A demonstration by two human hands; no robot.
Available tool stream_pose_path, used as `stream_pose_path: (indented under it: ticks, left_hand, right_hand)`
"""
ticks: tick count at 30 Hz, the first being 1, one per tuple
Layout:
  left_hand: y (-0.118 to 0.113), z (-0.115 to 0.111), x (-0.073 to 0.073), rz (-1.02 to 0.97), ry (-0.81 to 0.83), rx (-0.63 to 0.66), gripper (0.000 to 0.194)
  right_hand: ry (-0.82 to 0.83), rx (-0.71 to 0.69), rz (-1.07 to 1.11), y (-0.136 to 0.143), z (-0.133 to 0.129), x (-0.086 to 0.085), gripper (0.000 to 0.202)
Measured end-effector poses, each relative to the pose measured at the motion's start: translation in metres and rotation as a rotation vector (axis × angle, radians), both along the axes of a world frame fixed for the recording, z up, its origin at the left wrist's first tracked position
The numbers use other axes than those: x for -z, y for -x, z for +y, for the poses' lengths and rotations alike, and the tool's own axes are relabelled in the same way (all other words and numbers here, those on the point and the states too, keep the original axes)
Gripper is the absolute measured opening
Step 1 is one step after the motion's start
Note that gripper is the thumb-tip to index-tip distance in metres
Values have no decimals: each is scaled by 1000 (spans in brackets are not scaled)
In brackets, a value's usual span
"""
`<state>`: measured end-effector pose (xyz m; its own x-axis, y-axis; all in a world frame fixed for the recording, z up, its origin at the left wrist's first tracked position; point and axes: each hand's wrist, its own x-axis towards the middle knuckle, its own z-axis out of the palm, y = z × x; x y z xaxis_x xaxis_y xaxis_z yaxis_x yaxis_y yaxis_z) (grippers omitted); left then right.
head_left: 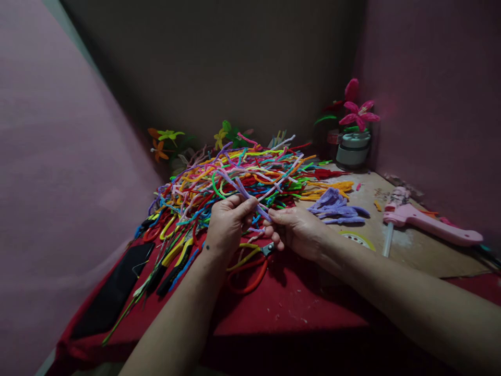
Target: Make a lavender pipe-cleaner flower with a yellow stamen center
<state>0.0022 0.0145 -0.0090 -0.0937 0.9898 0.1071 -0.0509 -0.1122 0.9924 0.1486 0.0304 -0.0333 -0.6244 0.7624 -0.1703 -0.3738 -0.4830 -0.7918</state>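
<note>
At the lower left of the frame, a dark, flat phone [113, 292] lies on a red cloth [305, 310]. Just right of it, pliers [182, 261] with smooth black-and-yellow handles lie on the cloth. Above these, at the back, orange flowers [159, 150] spread pointed petals. A tangled pile [195, 193] of fuzzy, bendy stems in many colours fills the middle.

In front of the pile, the left hand [230, 222] pinches a purple strand [240, 188] between thumb and forefinger. The strand is soft and furry, perhaps doubled, and slants from the pile's front down to the right hand [299, 230]. That hand pinches its lower end with thumb and fingertip, the other fingers curled loosely. Between and below the hands lies a cutter [267, 249], its rounded handles red and yellow.

The step in hand seems to be bending or lining up this strand; the next move, I judge, calls for a light, steady pinch from both hands.

Farther right, purple pieces [336, 209] lie bunched, plush and crumpled, on a stiff brown board [422, 256]. Behind them stands a rounded jar [352, 149] below 1 pink flower [359, 116]. At the right, a glossy pink glue gun [430, 224] rests on the board.
</note>
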Motion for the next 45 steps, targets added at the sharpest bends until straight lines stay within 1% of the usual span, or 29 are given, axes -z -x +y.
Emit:
stream_pose_path:
  ticks: [4,6,8,10,13,15,17,20,25,28,32,36,39,45]
  left_hand:
    - [2,1,-1,-29,6,5,19]
    - [1,0,-1,-24,14,21,20]
    - [-2,-1,0,-13,28,39,20]
    - [-4,-2,1,-2,55,54,20]
    - [-7,-2,2,-13,76,68,21]
    - [-7,-2,1,-50,62,57,20]
    - [-6,0,0,-90,63,49,19]
    - [-5,1,0,-101,95,49,20]
    - [-8,-2,-1,-18,81,45,21]
    - [-9,-3,0,-9,88,51,21]
    - [-8,-1,3,-25,89,71,21]
    - [-7,-1,6,-10,66,81,19]
    - [-7,-2,5,12,48,76,18]
    - [-11,-5,1,41,60,30,20]
  right_hand:
    - [57,3,33,-1,0,-3,26]
    - [74,-24,44,-1,1,-2,22]
    - [25,-36,66,-1,1,0,13]
    - [-59,1,38,-1,2,2,7]
    - [-171,107,-107,-1,2,2,12]
    - [-226,151,-188,-1,0,1,14]
    - [-269,159,-217,-1,-2,-2,16]
    - [-306,163,-197,-1,-3,-4,15]
    - [-309,207,-172,-1,-1,-1,11]
    - [-320,189,-156,-2,0,1,12]
    - [-312,175,-147,-2,1,1,22]
    - [-298,157,-159,-2,2,1,18]
    - [-298,164,-190,-2,1,-1,13]
    - [-317,214,-253,-2,0,-5,16]
